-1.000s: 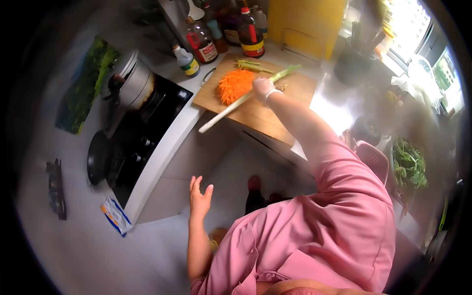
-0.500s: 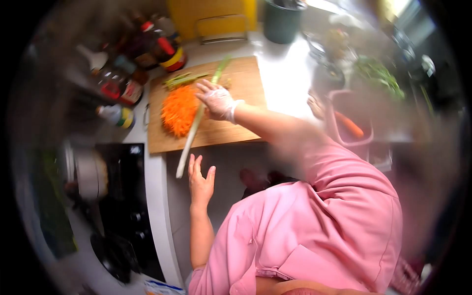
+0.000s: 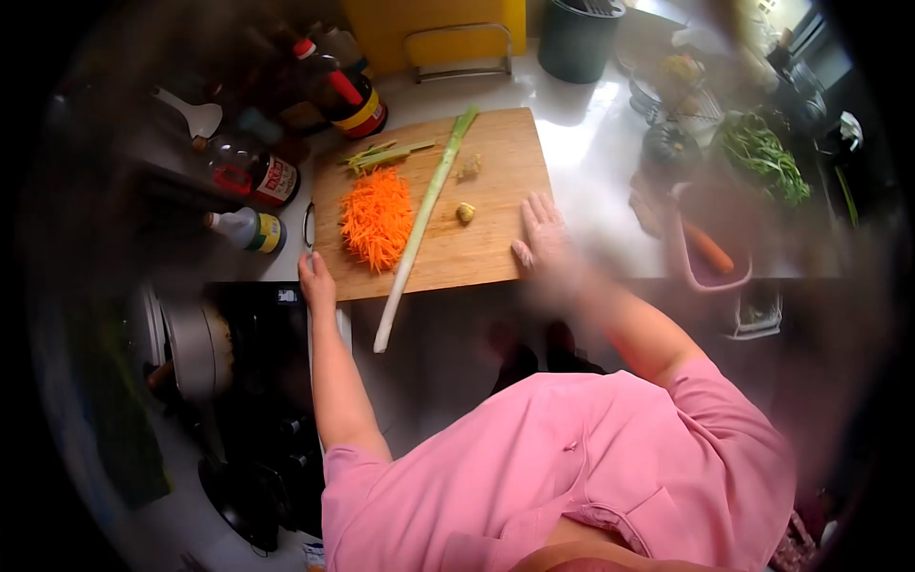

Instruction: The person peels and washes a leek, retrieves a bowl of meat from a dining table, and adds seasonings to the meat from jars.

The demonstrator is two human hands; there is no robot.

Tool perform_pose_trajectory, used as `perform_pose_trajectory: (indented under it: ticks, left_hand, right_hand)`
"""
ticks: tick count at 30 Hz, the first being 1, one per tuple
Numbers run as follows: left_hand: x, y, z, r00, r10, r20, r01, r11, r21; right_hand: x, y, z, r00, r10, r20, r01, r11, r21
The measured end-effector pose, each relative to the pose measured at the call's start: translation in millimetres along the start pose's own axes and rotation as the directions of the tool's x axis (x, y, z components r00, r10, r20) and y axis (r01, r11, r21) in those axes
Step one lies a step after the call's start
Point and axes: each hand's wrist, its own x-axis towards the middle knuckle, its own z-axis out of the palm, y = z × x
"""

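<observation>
Left hand [image 3: 317, 281], right hand [image 3: 545, 236] flank board [image 3: 515, 162]; stalk [image 3: 434, 194] between.

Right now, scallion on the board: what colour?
Whitish near end, green far end; the scallion shows best in the head view.

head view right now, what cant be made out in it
In the head view:
Right hand: its wrist, lost in a hazy blur.
Left hand: whether its fingers curl under the cutting board; the hand and board hide that.
Pink container: anything beside the carrot, obscured by haze.
Red-capped bottle: label wording, too small.
Packet: cut off by the bottom edge.
</observation>
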Motion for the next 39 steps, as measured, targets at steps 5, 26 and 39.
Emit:
perform_pose_trajectory:
  ticks: [5, 26, 39]
  left_hand:
    - [13.4, -5.9, 21.2, 0.993, -0.098, 0.069, 0.110, 0.977, -0.185]
    - [7.2, -20.9, 48.9, 0.978, -0.156, 0.135, 0.206, 0.680, -0.704]
    - [26.6, -23.4, 56.5, 0.984, -0.042, 0.175, 0.152, 0.716, -0.682]
  right_hand:
    - [-6.8, 2.2, -1.2, 1.000, -0.013, 0.025, 0.015, 0.999, -0.051]
    - [-19.1, 4.0, 17.3, 0.992, -0.011, -0.124, -0.005, 0.991, -0.130]
    - [-21.2, -1.9, 30.5, 0.981, 0.043, -0.190, -0.066, 0.991, -0.115]
